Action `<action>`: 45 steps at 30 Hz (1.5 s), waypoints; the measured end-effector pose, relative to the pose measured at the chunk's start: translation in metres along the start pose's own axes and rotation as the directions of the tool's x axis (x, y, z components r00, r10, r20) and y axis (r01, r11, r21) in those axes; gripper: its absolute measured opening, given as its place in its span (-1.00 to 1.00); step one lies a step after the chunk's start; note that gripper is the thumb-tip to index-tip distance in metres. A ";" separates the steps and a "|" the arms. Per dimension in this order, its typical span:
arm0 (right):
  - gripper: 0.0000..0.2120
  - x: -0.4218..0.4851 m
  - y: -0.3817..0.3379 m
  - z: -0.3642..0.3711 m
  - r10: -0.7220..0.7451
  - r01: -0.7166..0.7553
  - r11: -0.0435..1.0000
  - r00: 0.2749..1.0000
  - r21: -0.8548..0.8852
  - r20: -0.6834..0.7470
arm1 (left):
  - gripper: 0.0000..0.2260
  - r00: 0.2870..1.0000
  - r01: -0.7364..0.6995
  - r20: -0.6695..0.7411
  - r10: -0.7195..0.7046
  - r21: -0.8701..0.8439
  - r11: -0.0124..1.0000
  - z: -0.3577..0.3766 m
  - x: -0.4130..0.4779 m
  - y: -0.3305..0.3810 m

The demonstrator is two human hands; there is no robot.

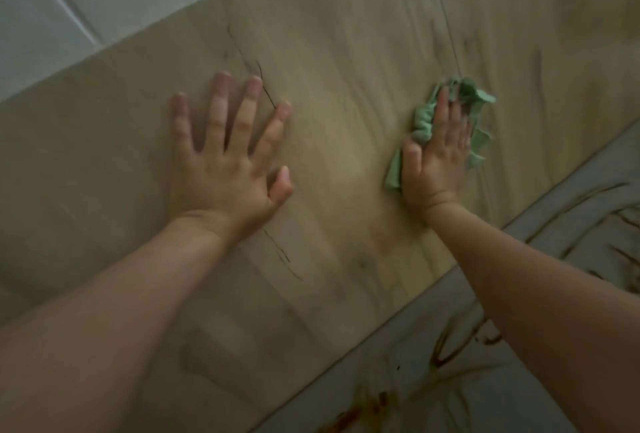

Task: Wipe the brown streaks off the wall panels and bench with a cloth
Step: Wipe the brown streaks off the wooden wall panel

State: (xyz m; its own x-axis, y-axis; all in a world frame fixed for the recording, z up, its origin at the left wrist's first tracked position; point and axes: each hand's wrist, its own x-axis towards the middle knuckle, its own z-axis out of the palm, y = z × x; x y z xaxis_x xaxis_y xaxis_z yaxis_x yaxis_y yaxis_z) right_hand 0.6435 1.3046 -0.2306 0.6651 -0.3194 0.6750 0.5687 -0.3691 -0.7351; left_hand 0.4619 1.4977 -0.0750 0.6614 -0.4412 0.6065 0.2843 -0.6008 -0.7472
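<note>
The left hand (225,162) lies flat on a pale wood-grain surface (346,51), palm down. Its 4 fingers and thumb are spread wide, and it holds nothing. A thin dark line (266,93) in the wood runs just beside its index finger, and a similar line shows below the wrist.

The right hand (436,159) is well apart from the left, further right on the same surface. It presses a green cloth (424,121) down under its palm. The fingers are straight and close together, laid flat over the cloth rather than curled round it, though their tips are blurred. The cloth is bunched. It sticks out past the fingertips at the top, along the thumb side on the left, and in ragged folds on the right. Only this hand touches the cloth; the left is nowhere near it.

Both forearms are bare and reach in from the bottom of the view.

Below and right of the wood, across a straight edge, is a grey surface (554,218) marked with brown streaks (446,349). More smears sit near the bottom edge and at far right. The cloth lies on the wood, not on these streaks. White panels (45,17) with a dark groove fill the upper left corner. I cannot tell which of these surfaces is wall and which is counter.
</note>
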 end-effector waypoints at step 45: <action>-0.30 -0.184 -0.041 0.038 0.897 -0.853 0.410 0.441 0.322 0.027 | -0.34 0.998 0.031 0.051 -0.029 -0.026 0.999 -0.012 0.001 0.003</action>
State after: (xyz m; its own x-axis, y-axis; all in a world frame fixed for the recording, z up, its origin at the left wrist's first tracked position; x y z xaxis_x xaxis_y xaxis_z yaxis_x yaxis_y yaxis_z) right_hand 0.5164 1.4115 -0.3267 0.8168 -0.4481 -0.3633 -0.1786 0.4025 -0.8978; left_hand 0.4551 1.4869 -0.0736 0.6875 -0.3886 0.6135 0.2865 -0.6312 -0.7208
